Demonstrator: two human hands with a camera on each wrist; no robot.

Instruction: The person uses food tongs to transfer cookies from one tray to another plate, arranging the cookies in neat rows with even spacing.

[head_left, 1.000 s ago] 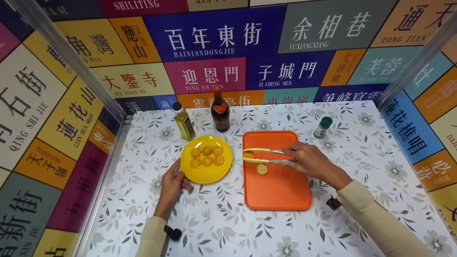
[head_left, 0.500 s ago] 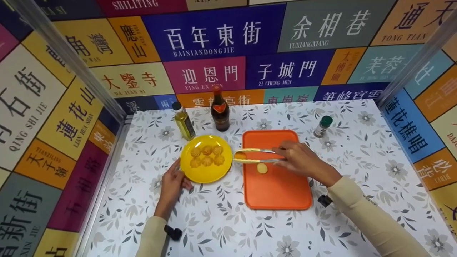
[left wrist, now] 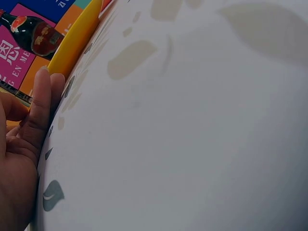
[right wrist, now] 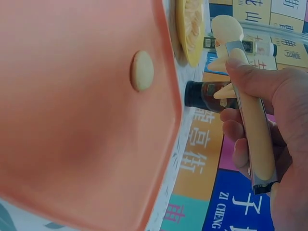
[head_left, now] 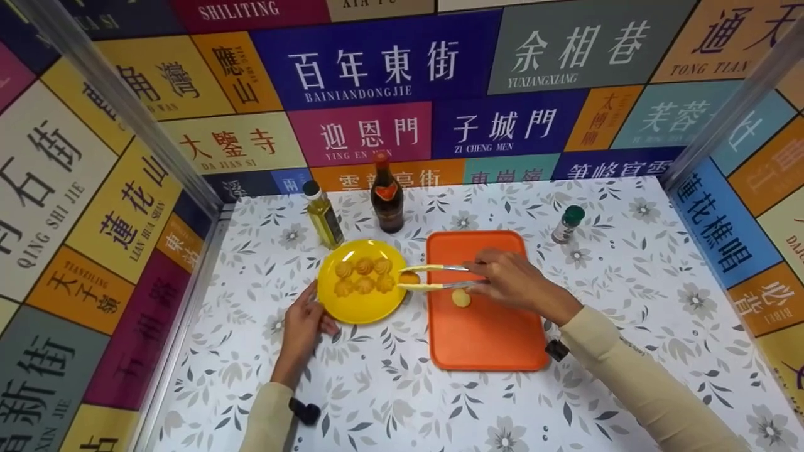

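Note:
My right hand (head_left: 512,279) grips yellow-tipped metal tongs (head_left: 433,287), its thumb along one arm in the right wrist view. Between the tong tips is a brown round cookie (head_left: 409,277), at the right rim of the yellow plate (head_left: 358,311). Several swirled cookies (head_left: 364,285) sit on that plate in two rows. My left hand (head_left: 303,320) rests on the table with its fingers at the plate's left rim; in the left wrist view a finger stretches up to the rim. One pale round cookie (right wrist: 143,70) lies on the orange tray (head_left: 490,333), below the tongs.
Behind the plate stand an oil bottle (head_left: 325,220) and a dark brown bottle (head_left: 387,204). A small green-capped shaker (head_left: 567,226) is at the back right. Walls printed with signs (head_left: 377,63) border the floral-covered table (head_left: 377,389).
My right hand has moved left, carrying the tongs and their cookie from over the tray to the plate's right rim. The left hand stays put.

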